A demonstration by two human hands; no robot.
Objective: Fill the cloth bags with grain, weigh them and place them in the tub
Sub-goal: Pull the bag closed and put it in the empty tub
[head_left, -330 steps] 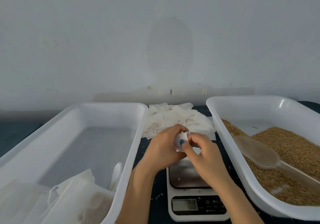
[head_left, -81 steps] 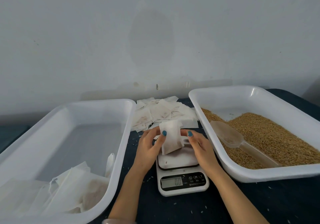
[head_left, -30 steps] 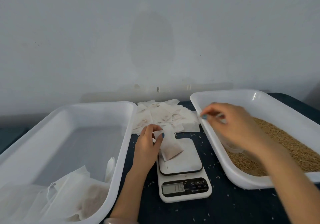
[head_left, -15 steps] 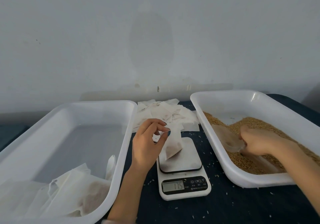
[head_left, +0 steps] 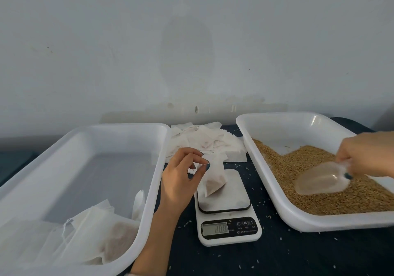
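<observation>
Fingers (head_left: 193, 151) of left hand (head_left: 181, 179) pinched top of cloth bag (head_left: 214, 182), which hung at scale (head_left: 226, 231) platform; contact unclear. Right hand (head_left: 368, 154) curled round scoop (head_left: 319, 179) handle, scoop lying on grain (head_left: 351, 199) in right tub (head_left: 277, 126). Filled bags (head_left: 102, 233) lay in left tub (head_left: 128, 126).

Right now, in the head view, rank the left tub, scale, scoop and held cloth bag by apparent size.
1. left tub
2. scale
3. scoop and held cloth bag: too close to rank, and the scoop's handle is hidden.
</observation>
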